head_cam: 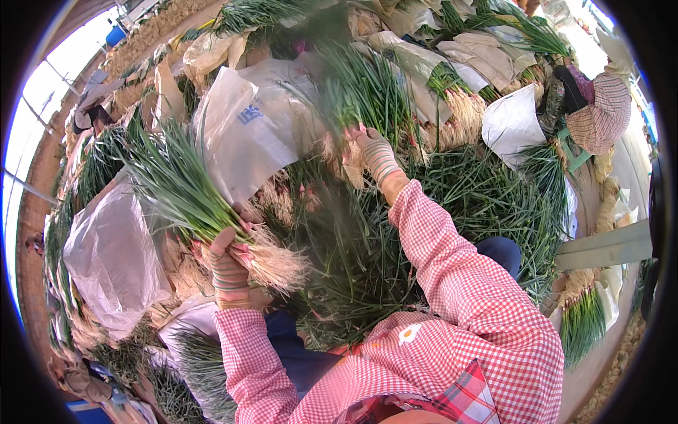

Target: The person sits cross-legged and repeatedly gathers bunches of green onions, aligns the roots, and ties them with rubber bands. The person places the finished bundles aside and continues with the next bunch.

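Observation:
My left hand (pixel 229 267), in a striped glove with bare-looking fingertips hidden partly by stems, grips a thick bunch of green allium stalks (pixel 193 193) near its pinkish bases. Its pale roots (pixel 278 264) hang toward my lap, and its leaves point up and left. My right hand (pixel 377 153), gloved alike, reaches forward and pinches the reddish bases of more allium stalks (pixel 371 95). Part of that bunch is blurred by a smudge on the view. Between my hands lies a loose heap of green leaves (pixel 344 249).
White plastic sheets (pixel 265 127) cover bunches ahead, and another sheet (pixel 114 254) lies at left. Rooted bunches (pixel 463 114) stand in rows ahead right. A person (pixel 604 111) sits at far right. A grey-green beam (pixel 606 252) juts in at right.

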{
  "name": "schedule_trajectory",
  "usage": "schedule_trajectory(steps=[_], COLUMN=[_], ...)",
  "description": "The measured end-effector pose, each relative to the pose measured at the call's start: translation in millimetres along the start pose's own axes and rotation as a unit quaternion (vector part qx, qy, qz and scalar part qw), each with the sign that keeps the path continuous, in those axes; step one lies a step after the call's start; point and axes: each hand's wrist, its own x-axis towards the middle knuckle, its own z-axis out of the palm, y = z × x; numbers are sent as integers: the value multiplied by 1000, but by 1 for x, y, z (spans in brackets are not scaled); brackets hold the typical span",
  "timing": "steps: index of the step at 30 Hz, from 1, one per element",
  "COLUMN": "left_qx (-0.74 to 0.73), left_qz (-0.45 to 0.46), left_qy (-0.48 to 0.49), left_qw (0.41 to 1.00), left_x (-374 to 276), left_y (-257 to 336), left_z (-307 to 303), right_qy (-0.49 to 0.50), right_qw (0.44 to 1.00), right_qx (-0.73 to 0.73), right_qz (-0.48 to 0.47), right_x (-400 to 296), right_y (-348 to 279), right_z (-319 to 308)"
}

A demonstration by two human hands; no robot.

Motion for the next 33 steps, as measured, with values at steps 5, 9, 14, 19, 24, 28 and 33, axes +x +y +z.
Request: schedule_trajectory(steps=[5,9,14,19,24,28,33], left_qx=[-29,9,-85,-125,-130,-202,-263], left_qz=[-105,-162,-209,-191,-309,-271,-145], left_qy=[122,36,88,147,123,85,79], left_qw=[987,986,970,962,934,937,951], left_x=[-6,-7,-34,-72,-97,-105,-131], left_y=[-46,-75,-116,-145,-152,-170,-163], left_z=[19,32,71,93,71,55,67], right_qy=[-4,-72,-223,-319,-258,-395,-118], right_qw=[791,693,675,694,743,624,939], right_qx=[-539,-711,-664,-635,-573,-645,-183], right_qz=[-289,-98,-231,-111,-231,-198,266], right_x=[-59,-65,-163,-155,-195,-212,-170], right_y=[-67,-72,-24,59,42,68,97], right_z=[-5,-17,-39,-93,-97,-73,-123])
